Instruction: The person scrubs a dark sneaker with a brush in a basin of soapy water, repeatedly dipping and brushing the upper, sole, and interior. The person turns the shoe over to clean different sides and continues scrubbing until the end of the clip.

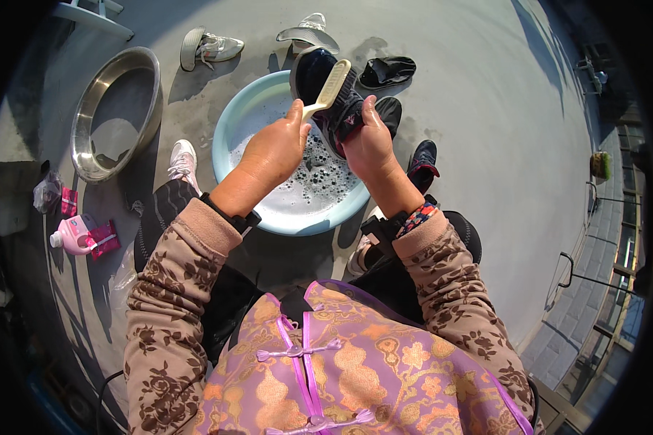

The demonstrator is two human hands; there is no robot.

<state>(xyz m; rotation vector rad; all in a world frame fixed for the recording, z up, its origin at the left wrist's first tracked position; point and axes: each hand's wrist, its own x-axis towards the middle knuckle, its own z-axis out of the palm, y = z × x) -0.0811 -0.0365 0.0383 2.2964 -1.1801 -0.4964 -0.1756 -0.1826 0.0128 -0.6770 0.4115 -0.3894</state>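
Note:
My left hand (272, 149) is closed around the handle of a cream plastic scrubbing brush (334, 84). The brush's bristles lie against a dark shoe (316, 70) with a pale sole edge. My right hand (371, 142) grips that shoe near its opening, where red lining shows. Both hands are above a light blue plastic basin (226, 125) holding sudsy water with dark-looking bubbles. Just beyond my right hand, a black shoe or shoe part (389, 113) is at the basin's edge, partly hidden.
A metal basin (81, 136) stands left. White sneakers with insoles (223, 48) (313, 23), a black slip-on shoe (389, 72) and a dark red-lined shoe (424, 157) lie around the blue basin. A pink bottle (75, 235) and pink packets (106, 239) lie at left.

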